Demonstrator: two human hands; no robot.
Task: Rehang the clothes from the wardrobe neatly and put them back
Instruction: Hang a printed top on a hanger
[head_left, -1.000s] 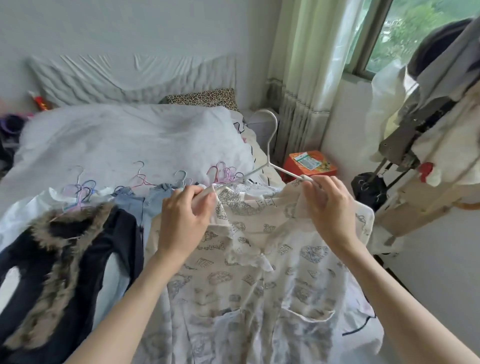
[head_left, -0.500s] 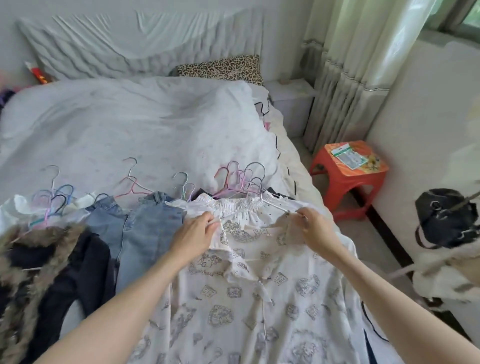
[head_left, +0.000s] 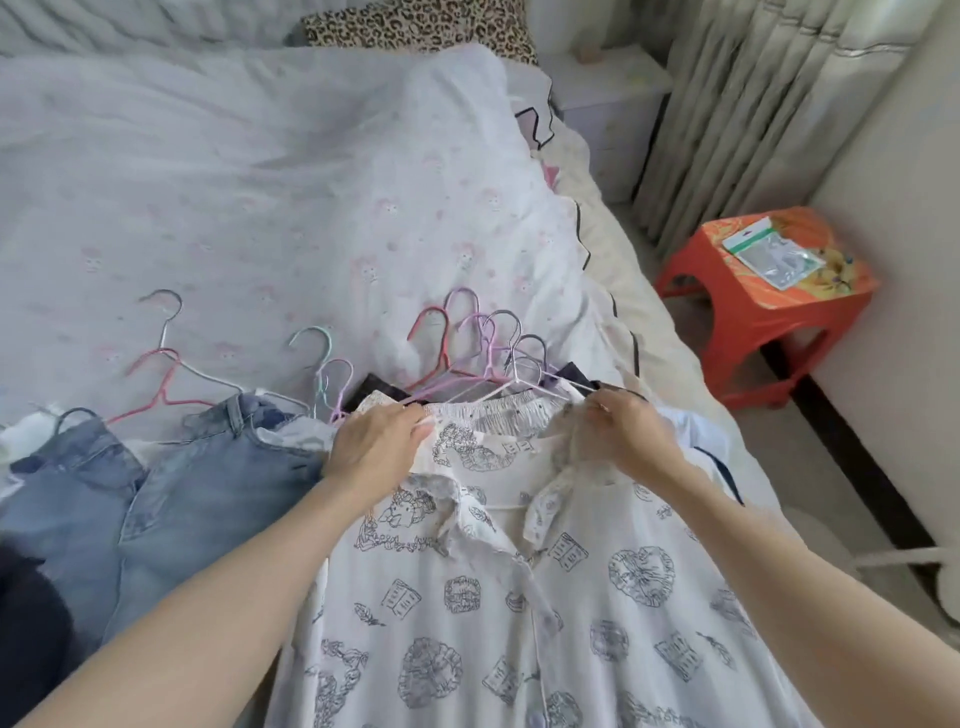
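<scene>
1. Gripping the printed white shirt at its shoulders, we have it spread face up on the near edge of the bed.
2. Our left hand curls its fingers round the cloth at the left shoulder, just beside the collar.
3. Our right hand pinches the cloth at the right shoulder, fingers bent, where a white hanger arm reaches the fabric.
4. We cannot tell how far that hanger sits inside the shirt; its hook lies on the bedcover above the neckline.
5. A gathered white waistband lies between our two hands, touching the shirt's top edge.
6. A cluster of pink, purple and grey hangers lies just beyond it, hooks pointing away from us.
7. Blue jeans lie to the left of the shirt, touching our left wrist, with more hangers at their waist.
8. A dark garment shows at the lower left edge.
9. A red stool stands on the floor to the right of the bed, bearing a plastic packet.
10. A leopard-print pillow lies at the head of the bed.
</scene>
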